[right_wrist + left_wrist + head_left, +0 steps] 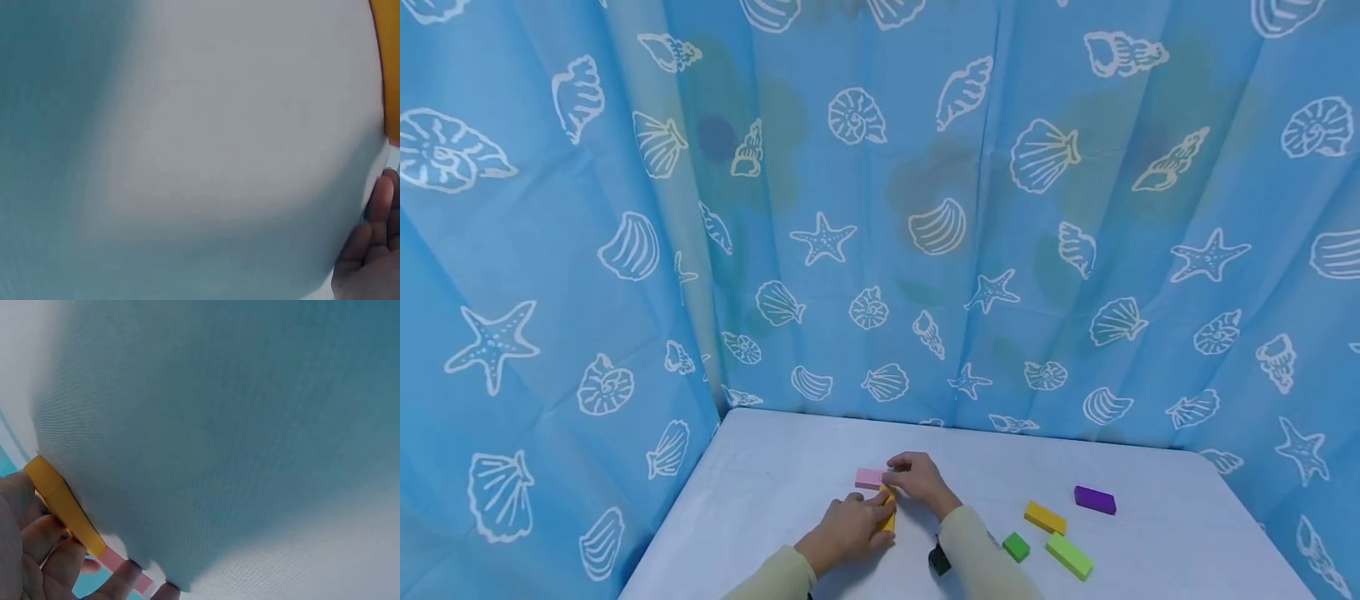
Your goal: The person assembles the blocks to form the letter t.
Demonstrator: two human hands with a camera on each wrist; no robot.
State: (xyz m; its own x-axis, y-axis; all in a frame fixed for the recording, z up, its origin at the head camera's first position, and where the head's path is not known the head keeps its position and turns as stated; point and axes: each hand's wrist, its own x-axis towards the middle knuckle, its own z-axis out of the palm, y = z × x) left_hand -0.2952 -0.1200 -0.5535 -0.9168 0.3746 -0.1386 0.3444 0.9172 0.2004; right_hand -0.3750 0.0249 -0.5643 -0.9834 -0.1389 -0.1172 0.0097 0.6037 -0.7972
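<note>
In the head view, my left hand [852, 527] grips a yellow block [888, 510] lying lengthwise away from me on the table. Its thumb is at the near end, its fingers toward the far end. A pink block [869, 478] lies crosswise at the yellow block's far end; the left wrist view shows left fingertips alongside it. My right hand [919, 481] is at the pink block's right end, thumb tip close to the corner where the two blocks meet, other fingers loosely bent. In the right wrist view its fingers [379, 203] are beside the blocks, with the thumb hidden.
To the right on the white table [805, 450] lie a second yellow block [1045, 517], a purple block [1095, 500], a light green block [1069, 556] and a small green block [1016, 547]. A small black object [938, 560] shows beside the right forearm. Blue shell-print curtains [880, 250] hang behind.
</note>
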